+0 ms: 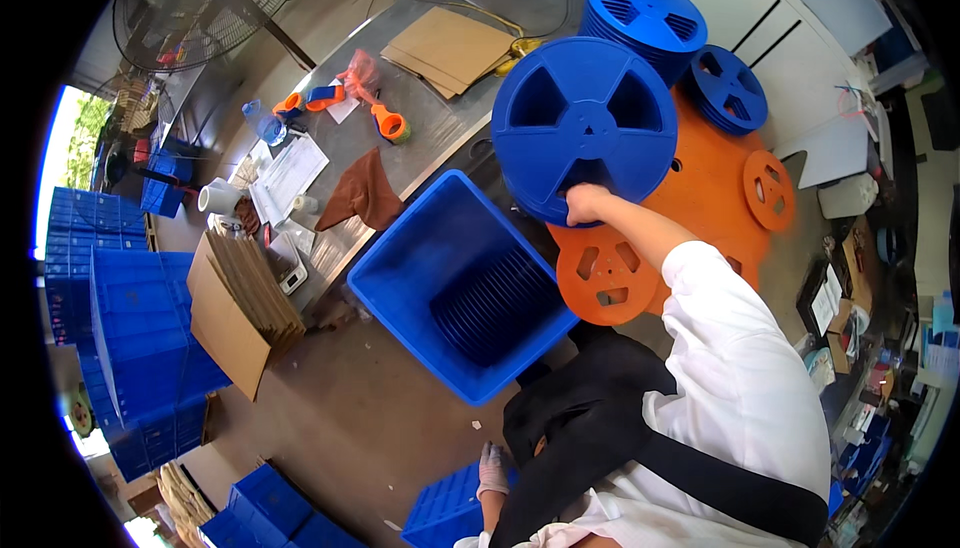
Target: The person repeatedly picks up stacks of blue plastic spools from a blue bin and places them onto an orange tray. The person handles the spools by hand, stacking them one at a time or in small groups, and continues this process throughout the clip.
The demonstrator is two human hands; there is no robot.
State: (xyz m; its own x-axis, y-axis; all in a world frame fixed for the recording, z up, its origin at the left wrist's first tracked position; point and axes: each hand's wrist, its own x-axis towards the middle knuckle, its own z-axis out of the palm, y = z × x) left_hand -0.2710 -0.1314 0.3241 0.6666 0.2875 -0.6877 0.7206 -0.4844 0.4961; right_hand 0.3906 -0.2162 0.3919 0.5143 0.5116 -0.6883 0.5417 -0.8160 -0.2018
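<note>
The right hand (585, 205) has its fingers clamped on a blue, round plastic reel (585, 138) at the lower cutout, which presumably serves as a handhold. The reel overlaps an orange, lobed platform (705, 188); its underside support is hidden. Dark blue discs (490, 310) stand on edge in a blue, rectangular plastic tub (400, 258), probably to save space. The left hand (492, 470) is near a blue plastic crate (445, 506); its finger state cannot be determined.

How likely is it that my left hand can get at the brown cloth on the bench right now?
Probably not without moving: your left hand is low beside a blue crate, and the open blue bin lies between it and the brown cloth near the bench's edge, though nothing covers the cloth.
</note>
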